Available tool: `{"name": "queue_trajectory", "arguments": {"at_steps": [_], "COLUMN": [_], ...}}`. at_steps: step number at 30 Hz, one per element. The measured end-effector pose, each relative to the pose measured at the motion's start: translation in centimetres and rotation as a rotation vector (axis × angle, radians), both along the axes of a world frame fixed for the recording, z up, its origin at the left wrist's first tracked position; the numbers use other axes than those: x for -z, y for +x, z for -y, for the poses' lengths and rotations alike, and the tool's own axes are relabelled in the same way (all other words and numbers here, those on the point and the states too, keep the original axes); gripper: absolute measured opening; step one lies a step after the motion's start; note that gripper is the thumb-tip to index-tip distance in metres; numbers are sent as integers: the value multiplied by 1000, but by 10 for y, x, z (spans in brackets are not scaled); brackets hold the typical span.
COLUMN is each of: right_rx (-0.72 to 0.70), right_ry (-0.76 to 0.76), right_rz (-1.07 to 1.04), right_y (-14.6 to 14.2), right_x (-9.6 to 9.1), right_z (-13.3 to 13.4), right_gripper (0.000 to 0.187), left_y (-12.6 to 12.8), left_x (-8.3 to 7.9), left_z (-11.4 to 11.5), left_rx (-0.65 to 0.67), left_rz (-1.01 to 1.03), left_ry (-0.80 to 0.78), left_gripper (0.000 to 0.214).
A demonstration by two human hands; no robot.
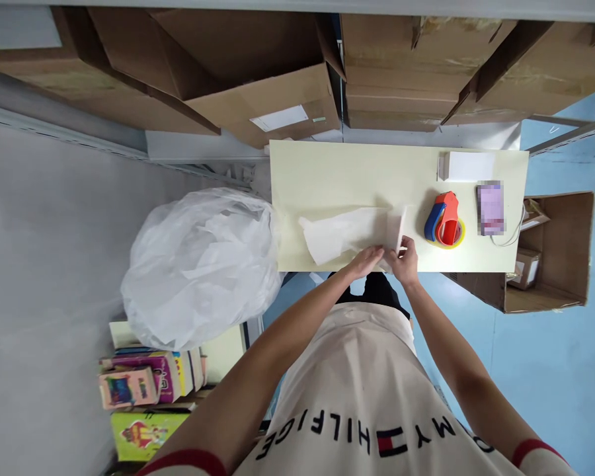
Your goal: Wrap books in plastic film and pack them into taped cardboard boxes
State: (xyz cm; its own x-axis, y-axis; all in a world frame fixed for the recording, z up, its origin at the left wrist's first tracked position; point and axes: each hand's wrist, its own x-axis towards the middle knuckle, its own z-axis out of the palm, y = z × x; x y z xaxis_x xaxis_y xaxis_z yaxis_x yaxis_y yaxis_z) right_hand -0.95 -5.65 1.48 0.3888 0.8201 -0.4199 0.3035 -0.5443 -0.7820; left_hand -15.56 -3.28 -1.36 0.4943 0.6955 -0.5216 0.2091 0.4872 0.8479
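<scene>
A pale yellow table (327, 172) stands in front of me. On its near part lies a crumpled sheet of white wrapping paper (340, 233) with a small white flat item (395, 230) at its right end. My left hand (365, 259) lies flat on the paper's near edge, fingers stretched out. My right hand (405, 259) is closed in a pinch on the white item, holding it tilted up.
A red and blue tape dispenser (445, 221) sits right of my hands, then a phone (490, 208) and a white box (469, 165). Cardboard boxes (258, 92) line the back. A full white plastic bag (201, 264) stands left, colourful books (146, 387) below it, an open carton (550, 254) right.
</scene>
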Motion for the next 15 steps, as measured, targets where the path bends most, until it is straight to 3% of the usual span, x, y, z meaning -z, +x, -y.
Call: {"name": "queue_trajectory", "arguments": {"at_steps": [2,5,8,10,15], "right_rx": [-58,-118,-177,-244,-323], "right_ry": [-5,20,73,90,92], "right_rz": [12,42,51,26,188], "right_y": [-14,-28,-36,-35,-18], "right_x": [3,10,16,19,29], "right_z": [-4,-7,-7,-5,3], "right_gripper": [44,49,52,51,46], "left_y": [-13,-23,-22,-20,-32], "left_x": [-7,-16,-25,-30,-42], "left_z": [1,0,-6,-11,-11], "left_rx": [26,-117,-191,-120,280], "left_rz": [-37,-182,-162,-205,-757], "left_ry": [-52,-21,70,93,302], "left_gripper": [52,50,47,44,41]}}
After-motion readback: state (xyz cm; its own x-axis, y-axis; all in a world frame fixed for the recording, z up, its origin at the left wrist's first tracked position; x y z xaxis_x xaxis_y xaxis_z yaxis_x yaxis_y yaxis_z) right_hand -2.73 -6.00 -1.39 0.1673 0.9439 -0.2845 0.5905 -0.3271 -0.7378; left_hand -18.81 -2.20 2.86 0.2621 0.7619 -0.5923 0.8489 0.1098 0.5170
